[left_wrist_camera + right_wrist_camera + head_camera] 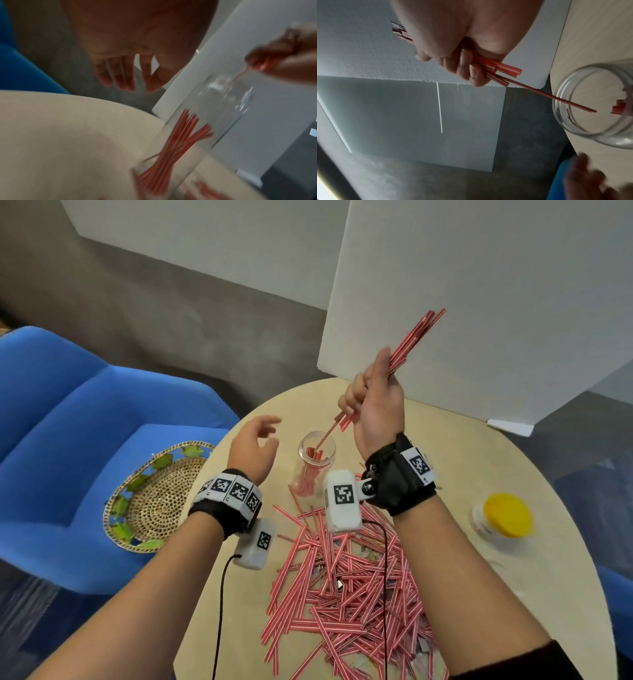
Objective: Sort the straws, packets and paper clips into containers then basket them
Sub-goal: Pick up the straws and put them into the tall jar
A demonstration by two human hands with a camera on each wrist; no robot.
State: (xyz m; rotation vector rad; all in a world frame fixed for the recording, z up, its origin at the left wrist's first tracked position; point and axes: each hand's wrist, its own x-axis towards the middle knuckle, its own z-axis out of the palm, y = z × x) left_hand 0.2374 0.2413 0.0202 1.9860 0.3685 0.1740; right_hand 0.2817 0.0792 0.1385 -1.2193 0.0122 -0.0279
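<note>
The right hand [373,402] clenched a bundle of red striped straws [416,337] slanting down and left, one straw's tip already inside the mouth of the upright glass jar [315,457] directly below, while the left hand [255,448] hovered beside it, fingers relaxed, holding nothing.
</note>
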